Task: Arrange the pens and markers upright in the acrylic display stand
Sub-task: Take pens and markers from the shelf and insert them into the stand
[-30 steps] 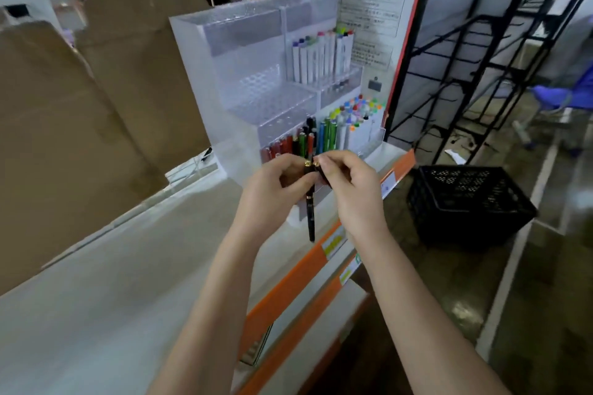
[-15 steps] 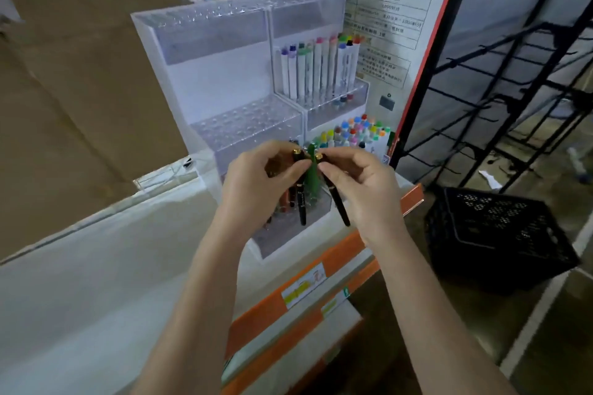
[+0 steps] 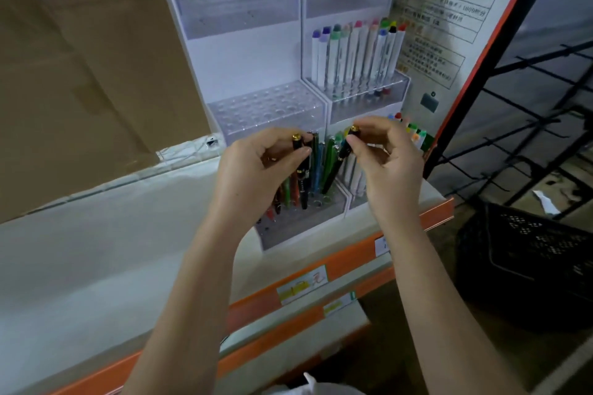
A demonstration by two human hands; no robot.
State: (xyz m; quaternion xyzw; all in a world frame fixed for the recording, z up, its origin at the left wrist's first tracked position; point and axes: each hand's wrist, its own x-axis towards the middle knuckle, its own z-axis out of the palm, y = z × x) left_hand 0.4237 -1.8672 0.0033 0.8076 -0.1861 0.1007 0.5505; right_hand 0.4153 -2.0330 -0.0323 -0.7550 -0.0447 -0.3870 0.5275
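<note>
I see my left hand (image 3: 256,167) pinching a black pen with a gold cap end (image 3: 300,167) between thumb and curled fingers; the pen stands nearly upright, its lower end down among the coloured pens (image 3: 316,170) already standing in the near-left tier of the clear acrylic tiered display stand (image 3: 244,51). My right hand (image 3: 385,163) pinches a second black gold-tipped pen (image 3: 341,154) near its top, and this one tilts, upper end right, lower end reaching left into the same tier. The two hands are near each other but apart, and they hide much of that tier.

The middle-left tier of holes (image 3: 266,107) shows no pens. Far right, a row of white markers with coloured caps (image 3: 356,51) stands upright in the upper tier; more markers (image 3: 415,135) peek out behind my right hand. The stand sits on a pale shelf with an orange front edge (image 3: 321,269). Brown cardboard (image 3: 90,74) leans at the left, a printed notice board (image 3: 449,9) stands far right, and a black plastic crate (image 3: 529,260) sits on the floor beside black wire racking (image 3: 529,112).
</note>
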